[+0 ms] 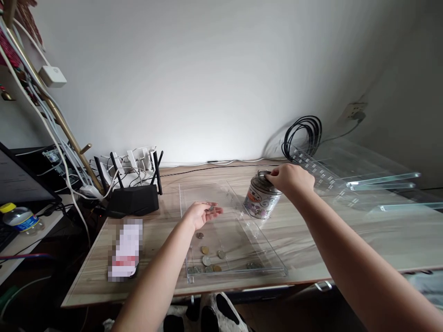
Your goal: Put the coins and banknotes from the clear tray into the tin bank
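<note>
My left hand (200, 214) is palm up over a clear plastic tray (238, 272), its fingers stretched out and slightly curled. Small silvery coins (210, 208) seem to lie in that palm. Below it, several silver and gold coins (206, 261) are scattered near the front of the tray. My right hand (290, 179) is closed on the lid (263, 180) of a round tin (262, 203) with a floral pattern. The tin stands upright, at the right side of the tray. The fingers partly hide the lid, and the inside of the tin cannot be seen.
A phone (125, 251) with a blurred screen lies at the left. Behind it stand a black router (133, 200) and white devices with antennas. Coiled black cable (302, 136) leans on the wall. Clear plastic panels (377, 177) lie at the right. A bottle (22, 219) sits far left.
</note>
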The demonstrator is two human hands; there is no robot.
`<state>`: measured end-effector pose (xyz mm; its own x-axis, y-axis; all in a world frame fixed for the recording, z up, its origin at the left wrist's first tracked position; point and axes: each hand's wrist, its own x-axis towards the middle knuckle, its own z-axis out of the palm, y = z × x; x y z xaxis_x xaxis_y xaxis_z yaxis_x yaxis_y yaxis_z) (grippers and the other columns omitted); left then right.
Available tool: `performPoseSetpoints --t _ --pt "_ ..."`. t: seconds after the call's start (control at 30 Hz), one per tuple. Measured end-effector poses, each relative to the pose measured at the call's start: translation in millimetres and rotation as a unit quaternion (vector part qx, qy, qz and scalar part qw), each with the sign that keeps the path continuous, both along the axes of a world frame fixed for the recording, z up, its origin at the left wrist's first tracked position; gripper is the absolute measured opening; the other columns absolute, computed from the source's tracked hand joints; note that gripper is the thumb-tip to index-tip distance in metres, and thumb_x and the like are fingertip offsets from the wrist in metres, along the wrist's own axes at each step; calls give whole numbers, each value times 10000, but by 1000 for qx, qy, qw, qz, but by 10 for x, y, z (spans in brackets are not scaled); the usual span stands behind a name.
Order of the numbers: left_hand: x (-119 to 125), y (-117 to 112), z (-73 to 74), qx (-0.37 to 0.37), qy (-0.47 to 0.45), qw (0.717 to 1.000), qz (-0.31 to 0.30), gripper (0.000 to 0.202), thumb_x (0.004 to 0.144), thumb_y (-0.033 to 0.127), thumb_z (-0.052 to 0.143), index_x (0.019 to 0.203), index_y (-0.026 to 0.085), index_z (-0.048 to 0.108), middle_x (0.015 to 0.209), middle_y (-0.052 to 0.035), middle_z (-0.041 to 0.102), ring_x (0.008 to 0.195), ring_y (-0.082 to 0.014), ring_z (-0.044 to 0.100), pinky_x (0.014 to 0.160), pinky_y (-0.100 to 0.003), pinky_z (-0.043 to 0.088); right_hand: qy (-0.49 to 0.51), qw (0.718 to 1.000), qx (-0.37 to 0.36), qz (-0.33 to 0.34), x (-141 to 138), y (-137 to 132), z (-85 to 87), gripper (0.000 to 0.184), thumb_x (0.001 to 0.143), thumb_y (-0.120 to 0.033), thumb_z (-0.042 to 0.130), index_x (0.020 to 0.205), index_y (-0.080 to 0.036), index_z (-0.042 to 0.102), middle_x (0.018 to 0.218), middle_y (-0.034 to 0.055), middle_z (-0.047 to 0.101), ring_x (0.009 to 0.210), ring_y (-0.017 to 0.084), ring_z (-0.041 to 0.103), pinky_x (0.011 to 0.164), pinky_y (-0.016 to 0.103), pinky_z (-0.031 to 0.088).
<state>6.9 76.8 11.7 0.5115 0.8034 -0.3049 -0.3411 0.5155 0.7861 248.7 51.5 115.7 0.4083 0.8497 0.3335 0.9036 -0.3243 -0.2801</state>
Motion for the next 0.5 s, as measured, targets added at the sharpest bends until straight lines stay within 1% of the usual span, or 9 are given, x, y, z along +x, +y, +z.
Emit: performPoseSetpoints --t 0.07,0.1,0.13,0.2,0.27,0.33,0.4,0.43,0.5 --pt "3 -5 4 21 16 999 23 204 785 41 363 795 45 566 735 -147 653 728 -170 638 628 -223 499 -41 996 74 39 -165 -80 -43 295 721 -383 488 837 -160 643 884 165 582 732 259 513 536 339 330" --pt "5 -9 8 27 22 999 25 191 787 47 381 780 49 572 726 -139 655 721 -166 638 622 -216 499 -50 990 105 79 -270 -115 -89 298 746 -373 456 867 -168 636 905 145 587 724 235 517 537 320 337" --pt "7 -15 14 34 27 999 22 178 786 54 401 767 52 578 714 -133 655 713 -163 638 615 -209 498 -41 983 113 136 -385 -140 -154 296 760 -365 437 878 -177 632 898 120 598 703 207 520 533 298 345" --pt "12 -33 28 46 30 998 7 157 782 66 434 753 54 588 699 -123 654 696 -158 639 607 -197 496 22 962 49 269 -624 -155 -329 282 754 -360 449 869 -188 640 820 72 620 642 159 523 524 255 363" --pt "16 -56 42 54 29 998 -9 154 785 73 442 749 56 590 698 -115 653 679 -150 638 613 -195 496 88 929 -33 359 -830 -131 -526 279 732 -364 483 869 -190 652 780 49 629 611 134 523 528 230 378" --pt "14 -77 55 59 30 998 -20 162 791 70 431 752 61 588 708 -109 652 664 -141 637 621 -196 495 109 920 -44 375 -964 -101 -685 273 723 -357 493 853 -186 661 787 44 630 614 127 523 546 225 384" --pt "4 -97 71 65 28 997 -41 164 798 81 425 778 65 587 732 -107 654 662 -137 636 606 -191 492 105 926 -38 360 -1007 -97 -755 244 706 -346 507 775 -179 671 725 38 625 590 125 515 543 228 378" --pt "-3 -108 82 68 20 996 -57 164 806 104 425 800 68 585 755 -112 655 676 -142 637 596 -190 491 104 929 -43 353 -991 -109 -747 232 693 -346 517 736 -178 672 674 33 618 571 126 511 533 230 374" --pt "-20 -127 109 65 -7 994 -90 189 822 169 421 847 65 578 813 -136 652 739 -163 635 597 -192 491 111 935 -33 335 -880 -150 -641 226 681 -355 525 704 -183 670 624 29 613 559 132 516 526 235 376"
